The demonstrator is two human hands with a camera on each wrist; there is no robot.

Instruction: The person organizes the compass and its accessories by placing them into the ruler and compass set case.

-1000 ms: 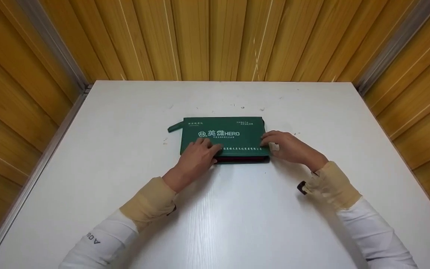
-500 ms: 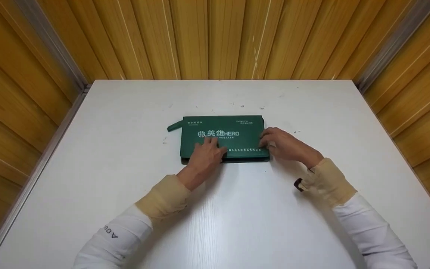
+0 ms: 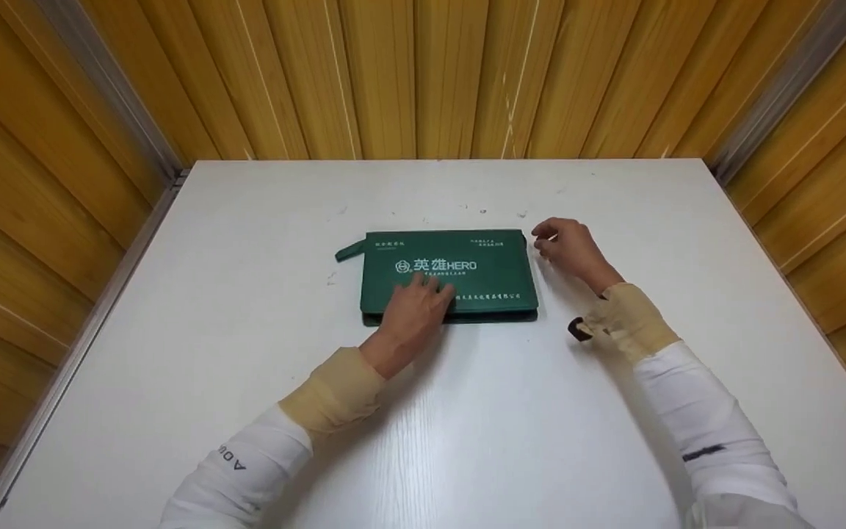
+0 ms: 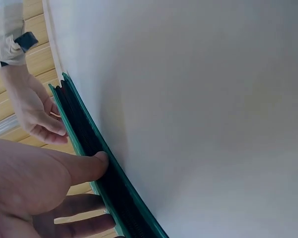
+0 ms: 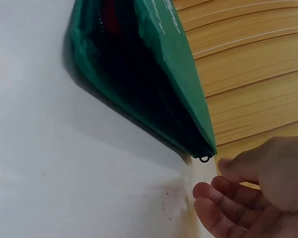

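A green zip case (image 3: 496,275) with white lettering and a loop strap lies flat on the white table. The left hand (image 3: 416,308) holds its near edge, fingers on the cover and thumb (image 4: 97,163) on the dark zip side. Off the far right corner is the right hand (image 3: 570,246), its fingers loosely bent with nothing between them. In the right wrist view, a small dark ring (image 5: 204,159) sits at the case's corner, just short of the right thumb. The zip side gapes there, with a bit of red lining (image 5: 109,17) inside.
The white table (image 3: 482,426) bears small scuff marks behind the case. Yellow wood-slat walls (image 3: 452,73) stand at its back and sides, with metal posts (image 3: 107,81) at the corners.
The right hand has left the case's right edge and moved back toward its far right corner. The left hand has slid a little to the right along the near edge.
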